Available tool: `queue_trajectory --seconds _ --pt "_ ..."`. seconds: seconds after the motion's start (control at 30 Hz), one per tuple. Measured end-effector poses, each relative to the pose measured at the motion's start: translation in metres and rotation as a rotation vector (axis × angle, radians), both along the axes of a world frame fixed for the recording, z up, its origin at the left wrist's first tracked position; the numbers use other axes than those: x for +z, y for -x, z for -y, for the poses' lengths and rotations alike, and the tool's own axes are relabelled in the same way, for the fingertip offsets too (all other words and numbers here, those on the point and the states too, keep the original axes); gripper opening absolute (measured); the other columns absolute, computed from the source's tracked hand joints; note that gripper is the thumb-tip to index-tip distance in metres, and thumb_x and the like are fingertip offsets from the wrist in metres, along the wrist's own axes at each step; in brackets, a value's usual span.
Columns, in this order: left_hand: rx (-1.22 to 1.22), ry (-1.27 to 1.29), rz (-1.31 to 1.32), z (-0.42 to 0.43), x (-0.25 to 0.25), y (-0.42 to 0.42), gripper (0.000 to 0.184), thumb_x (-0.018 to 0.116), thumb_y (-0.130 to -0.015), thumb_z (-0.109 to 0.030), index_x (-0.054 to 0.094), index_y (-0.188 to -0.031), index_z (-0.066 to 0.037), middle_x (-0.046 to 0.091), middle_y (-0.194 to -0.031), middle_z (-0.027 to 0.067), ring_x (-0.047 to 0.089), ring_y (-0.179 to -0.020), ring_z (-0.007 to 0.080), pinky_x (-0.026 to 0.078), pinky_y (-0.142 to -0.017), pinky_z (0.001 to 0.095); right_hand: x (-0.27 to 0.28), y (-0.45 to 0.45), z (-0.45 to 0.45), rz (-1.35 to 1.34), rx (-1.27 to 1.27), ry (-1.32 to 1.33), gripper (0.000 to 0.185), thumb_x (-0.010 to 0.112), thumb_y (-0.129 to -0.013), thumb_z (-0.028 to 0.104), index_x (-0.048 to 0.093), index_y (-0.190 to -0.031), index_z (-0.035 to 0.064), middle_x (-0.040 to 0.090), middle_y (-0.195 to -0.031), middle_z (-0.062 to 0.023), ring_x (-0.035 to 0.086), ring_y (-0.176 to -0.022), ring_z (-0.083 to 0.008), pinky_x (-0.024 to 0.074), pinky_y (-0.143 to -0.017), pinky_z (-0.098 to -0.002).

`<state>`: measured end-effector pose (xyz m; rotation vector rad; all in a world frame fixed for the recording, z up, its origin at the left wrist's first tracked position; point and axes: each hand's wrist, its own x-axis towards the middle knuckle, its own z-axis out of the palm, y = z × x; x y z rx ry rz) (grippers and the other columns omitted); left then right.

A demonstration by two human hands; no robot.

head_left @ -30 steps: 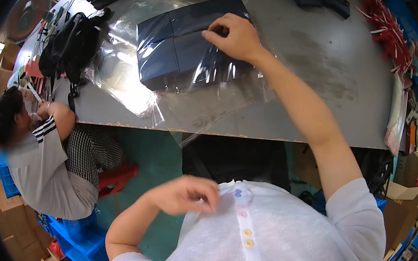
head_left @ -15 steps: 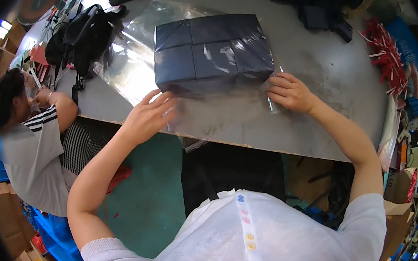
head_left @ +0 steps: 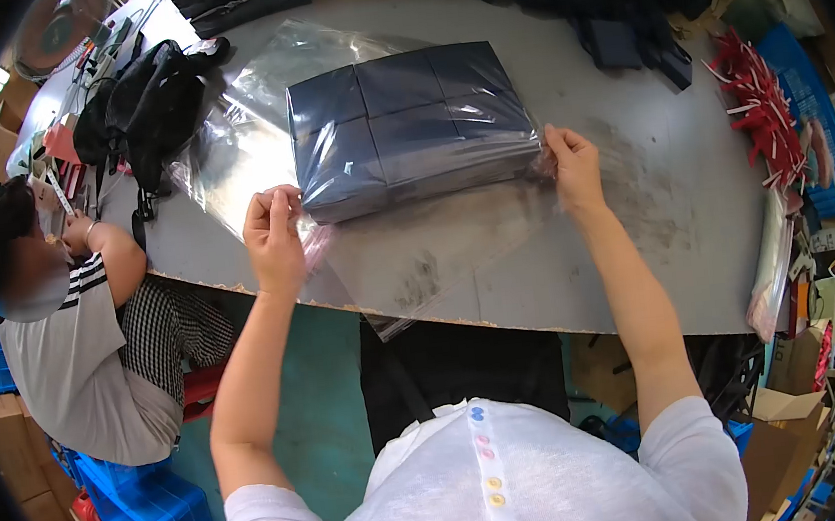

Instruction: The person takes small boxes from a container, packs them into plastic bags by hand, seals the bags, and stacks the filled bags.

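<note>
A block of several dark boxes point(head_left: 415, 125) lies on the grey table inside a clear plastic bag point(head_left: 410, 183). My left hand point(head_left: 275, 236) pinches the bag at the near left corner of the block. At the near right corner, my right hand point(head_left: 573, 167) grips the film between thumb and fingers. The bag's loose film spreads over the table towards me. More clear plastic sheets point(head_left: 248, 116) lie flat under and to the left of the boxes.
A black bag point(head_left: 146, 101) lies on the table point(head_left: 657, 237) at left, near a seated person point(head_left: 86, 363) in grey. Red strips with white ends point(head_left: 760, 112) and a blue crate point(head_left: 811, 122) are at right. Dark boxes point(head_left: 617, 40) and black bundles point(head_left: 247, 1) lie at the back.
Both hands have closed on the bag's film at the near corners. The block of boxes has turned slightly, its right side now farther away. The seated person's head has turned.
</note>
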<state>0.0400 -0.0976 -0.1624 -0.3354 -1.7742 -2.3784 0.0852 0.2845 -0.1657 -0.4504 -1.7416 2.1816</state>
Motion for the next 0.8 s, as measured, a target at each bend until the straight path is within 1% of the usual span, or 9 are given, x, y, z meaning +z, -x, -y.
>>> queue_trajectory --seconds 0.07,0.27,0.33,0.37,0.4,0.5,0.6,0.7,0.8 --pt "0.094 -0.197 0.215 -0.008 -0.01 0.002 0.016 0.055 -0.097 -0.009 0.053 -0.082 -0.004 0.058 -0.083 0.0036 0.048 -0.073 0.0078 0.04 -0.064 0.022 -0.002 0.002 0.004 0.051 -0.039 -0.053 0.027 0.063 -0.095 0.018 0.062 -0.074 0.0024 0.056 -0.062 -0.0006 0.049 -0.053 -0.0076 0.0352 -0.048 -0.0237" --pt "0.24 0.585 0.287 -0.004 0.005 0.017 0.013 0.055 -0.097 -0.013 0.062 -0.1 -0.003 0.056 -0.071 -0.0012 0.046 -0.056 0.0074 0.039 -0.053 0.0241 0.013 0.018 -0.001 0.378 0.046 -0.298 0.042 0.058 -0.097 0.032 0.062 -0.07 -0.0007 0.056 -0.062 -0.0029 0.05 -0.054 -0.011 0.0381 -0.046 -0.0285" --pt "0.133 0.295 0.513 -0.004 0.004 0.03 0.039 0.052 -0.1 -0.027 0.055 -0.129 0.0 0.066 -0.102 0.0103 0.061 -0.088 0.0145 0.047 -0.074 0.0254 0.022 0.025 -0.002 0.447 0.053 -0.3 0.054 0.056 -0.097 0.042 0.063 -0.072 -0.0052 0.057 -0.063 -0.0044 0.052 -0.057 -0.0136 0.0413 -0.052 -0.0315" --pt "0.046 0.127 0.547 -0.013 -0.001 0.027 0.051 0.052 -0.1 -0.031 0.046 -0.137 0.003 0.054 -0.131 0.0166 0.051 -0.119 0.0229 0.04 -0.099 0.0299 0.006 0.036 -0.002 0.419 0.031 -0.41 0.06 0.057 -0.094 0.049 0.064 -0.075 -0.008 0.057 -0.064 -0.0045 0.052 -0.062 -0.015 0.0427 -0.059 -0.033" --pt "0.053 0.437 0.263 -0.022 -0.002 0.03 0.056 0.055 -0.098 -0.027 0.039 -0.143 0.003 0.039 -0.147 0.0163 0.036 -0.136 0.0265 0.027 -0.112 0.0331 0.022 0.033 0.012 0.346 0.075 -0.679 0.057 0.063 -0.091 0.047 0.065 -0.078 -0.0083 0.058 -0.067 -0.0038 0.052 -0.068 -0.0146 0.0428 -0.065 -0.0325" --pt "0.004 0.131 0.204 -0.026 0.032 0.044 0.06 0.061 -0.094 -0.017 0.037 -0.146 0.001 0.04 -0.148 0.0162 0.036 -0.137 0.026 0.026 -0.113 0.0343 0.043 0.046 0.024 0.212 0.156 -0.424 0.043 0.071 -0.087 0.033 0.066 -0.108 -0.0032 0.064 -0.104 -0.009 0.058 -0.092 -0.0173 0.0489 -0.071 -0.0328" --pt "0.08 0.08 -0.047 -0.019 0.096 0.049 0.059 0.059 -0.093 -0.009 0.036 -0.147 0.0 0.038 -0.15 0.0139 0.036 -0.137 0.0212 0.026 -0.112 0.0308 0.101 0.05 0.042 0.046 0.276 0.011 0.069 0.066 -0.089 0.023 0.032 -0.146 0.0042 0.051 -0.133 -0.0112 0.057 -0.116 -0.0262 0.0576 -0.084 -0.042" --pt "0.137 0.066 -0.329 0.005 0.168 0.099 0.057 0.058 -0.096 -0.013 0.036 -0.147 -0.001 0.037 -0.152 0.0096 0.036 -0.137 0.0214 0.027 -0.11 0.0292 0.191 0.09 0.074 -0.218 0.248 -0.033 0.064 0.063 -0.091 0.026 0.033 -0.145 0.007 0.052 -0.132 -0.011 0.057 -0.115 -0.0253 0.0594 -0.078 -0.0423" --pt "0.097 -0.462 -0.312 0.027 0.205 0.129 0.057 0.054 -0.098 -0.026 0.035 -0.146 -0.003 0.031 -0.152 0.0102 0.035 -0.136 0.0224 0.034 -0.108 0.0389 0.272 0.167 0.094 -0.303 0.249 0.04 0.054 0.057 -0.094 0.034 0.042 -0.141 0.0121 0.056 -0.125 -0.0098 0.06 -0.109 -0.0263 0.0599 -0.072 -0.0455"
